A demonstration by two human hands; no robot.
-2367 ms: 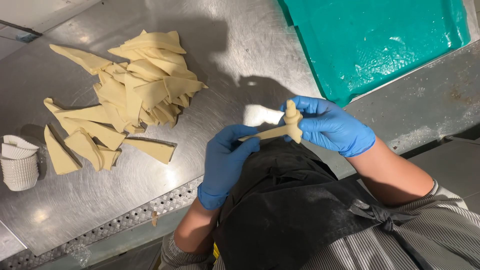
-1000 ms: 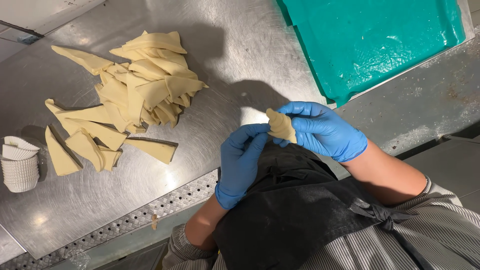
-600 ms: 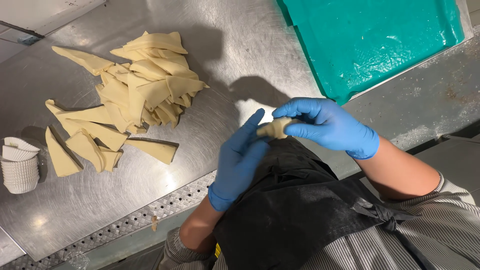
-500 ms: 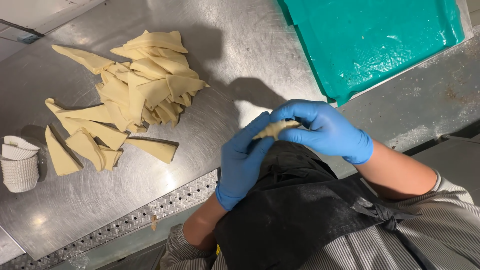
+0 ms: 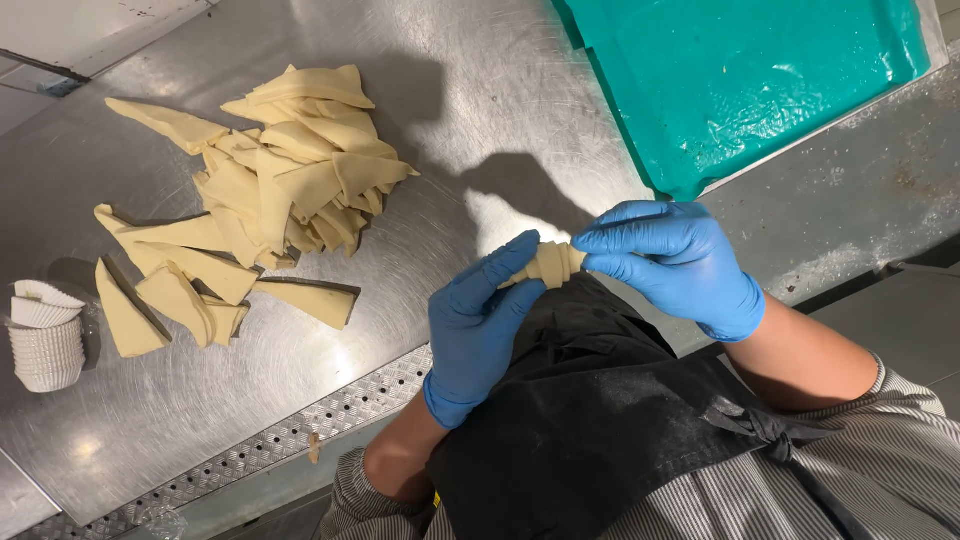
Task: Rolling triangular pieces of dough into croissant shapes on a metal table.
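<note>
Both my hands wear blue gloves. My left hand and my right hand hold a small rolled piece of pale dough between their fingertips, above the near edge of the steel table. The roll lies sideways, with the left fingers on its left end and the right fingers on its right end. A pile of cut dough triangles lies on the table to the far left of my hands.
A teal tray sits at the back right. A stack of white paper baking cups stands at the left edge. Loose dough triangles lie near it. My black apron fills the lower middle.
The dough piece went from a stretched strip, to a flat triangle held between both hands, to a tight roll. Both hands stayed near the table's front edge.
</note>
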